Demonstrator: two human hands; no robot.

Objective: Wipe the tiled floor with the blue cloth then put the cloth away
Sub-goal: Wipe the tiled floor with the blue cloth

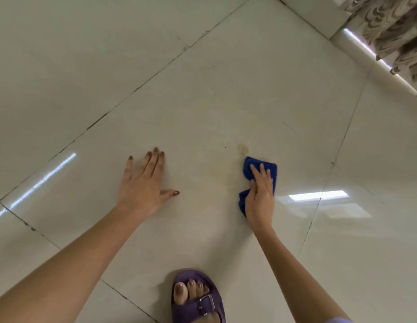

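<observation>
The blue cloth [249, 169] lies bunched on the glossy cream tiled floor [202, 101], right of centre. My right hand [261, 194] presses down on it, fingers spread over the top and thumb curled around its left edge. A faint yellowish stain [242, 149] shows on the tile just beyond the cloth's far edge. My left hand [144, 183] rests flat on the floor to the left, palm down with fingers apart, holding nothing.
My foot in a purple buckled sandal [198, 299] stands at the bottom centre. A patterned curtain [394, 31] hangs over a pale skirting edge [366, 50] at the top right. Dark grout lines cross the tiles diagonally.
</observation>
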